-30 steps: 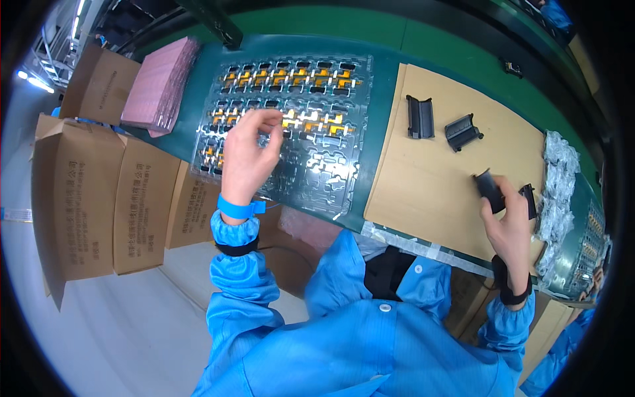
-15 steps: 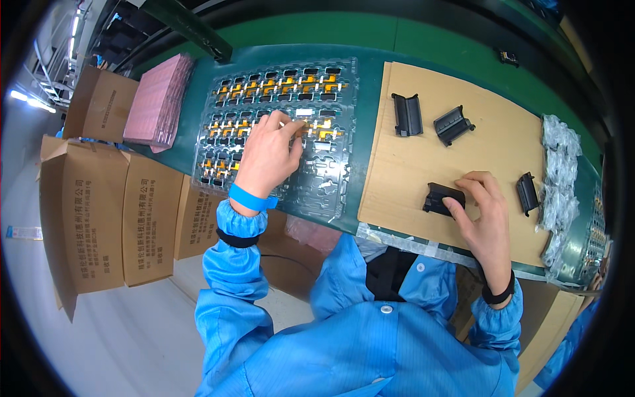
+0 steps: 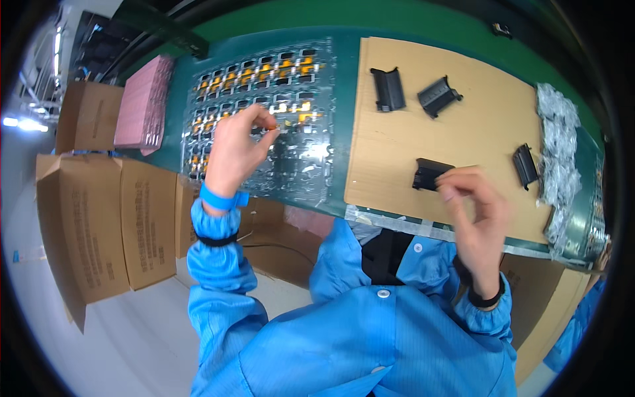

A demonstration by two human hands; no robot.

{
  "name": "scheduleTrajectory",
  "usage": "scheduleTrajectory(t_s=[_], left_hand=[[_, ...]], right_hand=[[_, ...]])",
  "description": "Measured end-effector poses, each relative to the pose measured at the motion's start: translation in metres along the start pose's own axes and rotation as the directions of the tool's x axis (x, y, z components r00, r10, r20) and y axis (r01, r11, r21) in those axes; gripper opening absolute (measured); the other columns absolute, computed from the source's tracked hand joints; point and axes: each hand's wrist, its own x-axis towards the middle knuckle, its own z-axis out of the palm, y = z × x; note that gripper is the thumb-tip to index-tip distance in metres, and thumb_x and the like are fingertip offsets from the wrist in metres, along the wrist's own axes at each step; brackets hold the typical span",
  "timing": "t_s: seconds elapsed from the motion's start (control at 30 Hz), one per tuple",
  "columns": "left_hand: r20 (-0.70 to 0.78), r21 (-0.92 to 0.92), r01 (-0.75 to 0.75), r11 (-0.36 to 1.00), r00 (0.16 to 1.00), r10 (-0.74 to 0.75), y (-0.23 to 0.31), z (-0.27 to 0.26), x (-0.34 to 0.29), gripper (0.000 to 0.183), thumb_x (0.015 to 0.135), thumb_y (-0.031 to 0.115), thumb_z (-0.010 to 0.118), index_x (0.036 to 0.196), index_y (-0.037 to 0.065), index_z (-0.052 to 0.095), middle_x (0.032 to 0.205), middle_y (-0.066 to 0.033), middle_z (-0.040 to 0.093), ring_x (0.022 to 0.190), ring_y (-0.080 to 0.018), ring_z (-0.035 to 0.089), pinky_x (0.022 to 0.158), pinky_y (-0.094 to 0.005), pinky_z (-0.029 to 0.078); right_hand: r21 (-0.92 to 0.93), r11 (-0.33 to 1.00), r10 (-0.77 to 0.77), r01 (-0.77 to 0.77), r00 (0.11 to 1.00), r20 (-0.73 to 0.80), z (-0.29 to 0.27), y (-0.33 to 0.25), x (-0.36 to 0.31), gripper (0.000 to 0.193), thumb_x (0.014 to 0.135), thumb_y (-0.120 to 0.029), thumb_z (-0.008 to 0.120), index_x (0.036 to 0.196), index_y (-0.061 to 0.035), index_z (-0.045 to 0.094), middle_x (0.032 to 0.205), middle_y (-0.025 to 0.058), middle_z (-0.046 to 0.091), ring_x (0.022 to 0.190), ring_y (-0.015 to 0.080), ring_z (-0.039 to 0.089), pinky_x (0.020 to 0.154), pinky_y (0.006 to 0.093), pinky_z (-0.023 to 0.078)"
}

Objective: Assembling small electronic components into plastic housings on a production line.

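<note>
My left hand point(image 3: 239, 149) is raised over the clear plastic tray point(image 3: 311, 155), thumb and index finger pinched. A small orange flex circuit point(image 3: 274, 128) shows at its fingertips, mostly covered by them. Rows of similar orange-and-black flex circuits point(image 3: 231, 79) fill much of the tray. On the cardboard sheet point(image 3: 390, 159), a black plastic holder point(image 3: 431, 173) lies near the front edge. My right hand point(image 3: 477, 212) is beside the holder's right end, its bent fingers overlapping it in view. Motion blurs those fingers, so whether they touch or grip it cannot be made out.
Other black holders point(image 3: 388, 89) lie farther back and right on the cardboard. Clear-wrapped packets point(image 3: 557, 145) line its right side. A stack of pink trays point(image 3: 142, 106) stands at the bench's left end, with open cardboard boxes point(image 3: 86, 225) below. A green post point(image 3: 165, 26) rises behind.
My left hand has lifted off the tray's rows with a small orange piece at its fingertips. My right hand has drawn toward the holder's right end and blurred. The whole view has shifted slightly.
</note>
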Motion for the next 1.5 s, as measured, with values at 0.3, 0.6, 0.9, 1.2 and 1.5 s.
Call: scheduleTrajectory(t_s=[0.3, 0.6, 0.9, 1.2, 1.5], left_hand=[[-0.395, 0.404, -0.353, 0.844, 0.765, 0.509, 0.128, 0.034, -0.064, 0.027, 0.062, -0.004, 0.080, 0.081, 0.011, 0.070, 0.080, -0.0017, 0.069, 0.072, -0.0182, 0.062, 0.066, -0.0323, 0.042], [-0.277, -0.434, -0.272, 0.859, 0.948, 0.160, 0.132, 0.028, -0.059, 0.028, 0.070, 0.012, 0.079, 0.096, 0.004, 0.073, 0.096, -0.0080, 0.070, 0.085, -0.0210, 0.061, 0.080, -0.0354, 0.045], [0.081, -0.786, 0.064, 0.615, 0.997, -0.001, 0.142, 0.029, -0.053, 0.012, 0.083, -0.002, 0.071, 0.095, -0.001, 0.074, 0.092, -0.0109, 0.071, 0.083, -0.0147, 0.064, 0.069, -0.0253, 0.051], [0.224, -0.814, 0.183, 0.551, 0.974, 0.009, 0.137, 0.021, -0.052, 0.012, 0.081, -0.008, 0.070, 0.093, -0.006, 0.071, 0.094, -0.0165, 0.068, 0.087, -0.0200, 0.064, 0.081, -0.0322, 0.050], [0.216, -0.795, 0.151, 0.587, 0.976, 0.041, 0.133, 0.018, -0.054, 0.013, 0.080, -0.006, 0.072, 0.093, -0.006, 0.071, 0.094, -0.0162, 0.068, 0.088, -0.0209, 0.064, 0.082, -0.0332, 0.050]], right_hand=[[0.656, 0.621, 0.285, -0.429, 0.903, 0.321, 0.068, -0.037, -0.004, 0.027, 0.101, -0.017, 0.056, 0.106, 0.0077, 0.065, 0.085, 0.0069, 0.068, 0.080, 0.0071, 0.059, 0.073, 0.0235, 0.050], [0.599, 0.733, 0.198, -0.321, 0.944, 0.263, 0.042, -0.015, -0.007, 0.023, 0.101, -0.016, 0.056, 0.094, 0.0041, 0.063, 0.077, 0.0059, 0.064, 0.072, 0.0079, 0.058, 0.065, 0.0236, 0.047], [0.538, 0.808, 0.045, -0.240, 0.936, 0.350, 0.026, -0.010, -0.005, 0.021, 0.100, -0.018, 0.058, 0.091, 0.0009, 0.062, 0.072, 0.0055, 0.058, 0.064, 0.0089, 0.049, 0.056, 0.0253, 0.040], [0.501, 0.840, 0.010, -0.207, 0.929, 0.369, 0.026, -0.011, -0.004, 0.019, 0.098, -0.017, 0.061, 0.090, 0.0002, 0.064, 0.068, 0.0064, 0.057, 0.060, 0.0105, 0.048, 0.054, 0.0264, 0.040], [0.537, 0.805, 0.018, -0.253, 0.915, 0.404, 0.030, -0.009, -0.003, 0.018, 0.097, -0.015, 0.061, 0.090, 0.0009, 0.065, 0.069, 0.0048, 0.058, 0.062, 0.0082, 0.048, 0.054, 0.0246, 0.039]])
